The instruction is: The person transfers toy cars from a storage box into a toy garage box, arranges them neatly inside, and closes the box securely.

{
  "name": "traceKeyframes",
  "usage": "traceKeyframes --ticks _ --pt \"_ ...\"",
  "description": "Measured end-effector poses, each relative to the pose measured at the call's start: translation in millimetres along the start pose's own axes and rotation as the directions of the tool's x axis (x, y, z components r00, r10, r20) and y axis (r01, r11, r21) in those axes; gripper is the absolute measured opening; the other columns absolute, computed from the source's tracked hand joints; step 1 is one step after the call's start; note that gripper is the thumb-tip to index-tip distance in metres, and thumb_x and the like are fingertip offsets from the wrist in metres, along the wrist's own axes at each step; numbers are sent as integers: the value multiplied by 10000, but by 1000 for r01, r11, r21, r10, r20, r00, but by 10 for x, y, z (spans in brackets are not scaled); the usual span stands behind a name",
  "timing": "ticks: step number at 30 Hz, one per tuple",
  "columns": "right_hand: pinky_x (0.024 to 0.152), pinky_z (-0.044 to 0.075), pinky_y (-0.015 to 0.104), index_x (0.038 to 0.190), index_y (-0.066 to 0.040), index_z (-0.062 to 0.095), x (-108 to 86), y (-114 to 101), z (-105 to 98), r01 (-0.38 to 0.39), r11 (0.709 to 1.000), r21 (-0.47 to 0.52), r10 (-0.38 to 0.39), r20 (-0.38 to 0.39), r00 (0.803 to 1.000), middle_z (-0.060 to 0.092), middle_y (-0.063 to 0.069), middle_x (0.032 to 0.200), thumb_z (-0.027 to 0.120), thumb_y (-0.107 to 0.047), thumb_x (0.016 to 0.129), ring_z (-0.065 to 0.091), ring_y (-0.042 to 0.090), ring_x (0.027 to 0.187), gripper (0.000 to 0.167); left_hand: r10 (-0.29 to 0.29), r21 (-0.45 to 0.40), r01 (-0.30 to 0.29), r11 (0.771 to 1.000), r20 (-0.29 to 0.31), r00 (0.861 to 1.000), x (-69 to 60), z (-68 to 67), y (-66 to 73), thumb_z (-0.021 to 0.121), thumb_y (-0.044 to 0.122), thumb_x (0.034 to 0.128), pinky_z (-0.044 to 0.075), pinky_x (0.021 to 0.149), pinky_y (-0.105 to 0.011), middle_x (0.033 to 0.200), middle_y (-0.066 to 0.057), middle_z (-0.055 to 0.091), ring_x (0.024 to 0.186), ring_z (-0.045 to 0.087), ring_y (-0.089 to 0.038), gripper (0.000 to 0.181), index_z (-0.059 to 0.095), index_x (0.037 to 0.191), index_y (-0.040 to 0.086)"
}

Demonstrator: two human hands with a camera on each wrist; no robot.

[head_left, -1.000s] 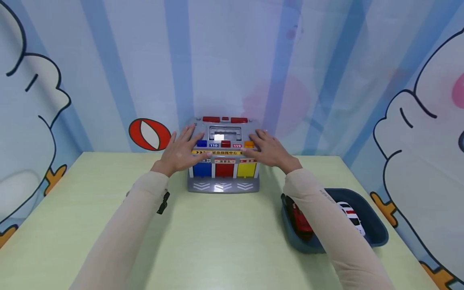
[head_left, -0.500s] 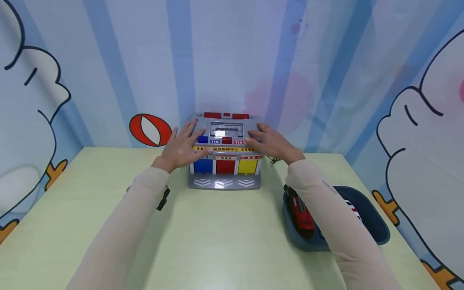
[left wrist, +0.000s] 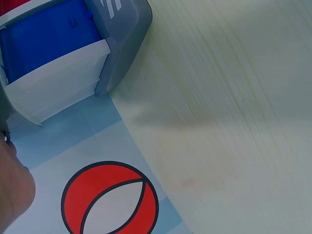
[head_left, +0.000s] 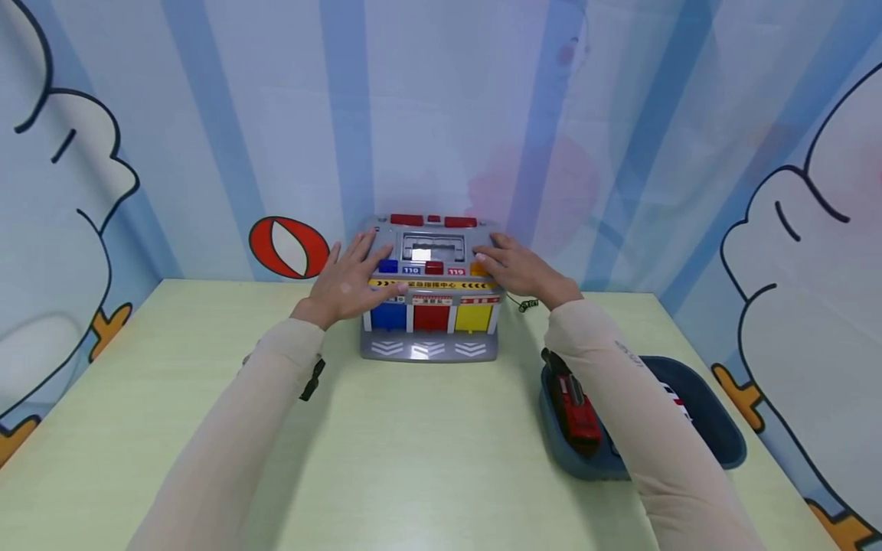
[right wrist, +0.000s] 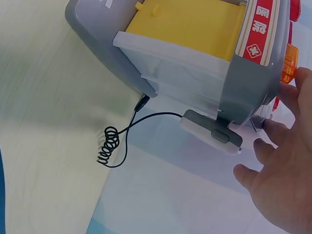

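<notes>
A grey toy garage [head_left: 432,291] with blue, red and yellow doors stands at the back of the table. On its left upper side rests my left hand [head_left: 342,283], fingers spread and the thumb along the yellow strip. My right hand [head_left: 520,269] lies at the right upper edge, fingers extended beside the orange button [right wrist: 289,62]. The left wrist view shows the blue door [left wrist: 51,39] close up; little of that hand appears there. In the right wrist view, a grey-and-white handset-like piece [right wrist: 209,131] with a coiled black cord [right wrist: 110,146] hangs at the garage's side.
A dark blue bin [head_left: 717,428] stands on the right of the pale table [head_left: 413,459], partly under the right sleeve. It holds a red toy vehicle [head_left: 579,417] and a partly hidden white one [head_left: 675,399]. A striped cartoon backdrop [head_left: 441,107] is behind the garage.
The right hand has shifted slightly outward along the garage's right edge, and the coiled cord has come into sight. The left hand stays in place. The head view has shifted a little.
</notes>
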State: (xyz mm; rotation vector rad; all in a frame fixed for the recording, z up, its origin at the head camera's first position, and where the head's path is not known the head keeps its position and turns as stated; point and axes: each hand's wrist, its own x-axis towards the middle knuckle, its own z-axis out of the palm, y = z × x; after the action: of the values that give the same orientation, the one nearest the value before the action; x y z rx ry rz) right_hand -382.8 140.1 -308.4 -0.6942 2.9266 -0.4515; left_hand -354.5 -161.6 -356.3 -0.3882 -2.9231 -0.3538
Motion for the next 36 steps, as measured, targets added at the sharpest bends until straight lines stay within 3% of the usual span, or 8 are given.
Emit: traceKeyframes --ticks 11,36 --pt "1242 145 585 1573 -161 320 -44 40 17 13 998 -66 -15 -23 1000 91 161 1689 321 -431 1081 37 379 1563 561 3 -5 -3 1000 6 1000 5 19 41 455 743 876 -2 1250 -588 1702 -108 46 1574 14 -320 907 230 1602 248" --pt "1231 148 614 1570 -184 330 -57 76 124 18 1000 -10 -18 -85 996 80 131 1696 327 -483 1059 62 385 1557 592 2 -6 -2 1000 2 1000 -20 -5 42 456 745 872 -1 1251 -587 1704 -97 39 1575 14 -312 909 232 1602 252"
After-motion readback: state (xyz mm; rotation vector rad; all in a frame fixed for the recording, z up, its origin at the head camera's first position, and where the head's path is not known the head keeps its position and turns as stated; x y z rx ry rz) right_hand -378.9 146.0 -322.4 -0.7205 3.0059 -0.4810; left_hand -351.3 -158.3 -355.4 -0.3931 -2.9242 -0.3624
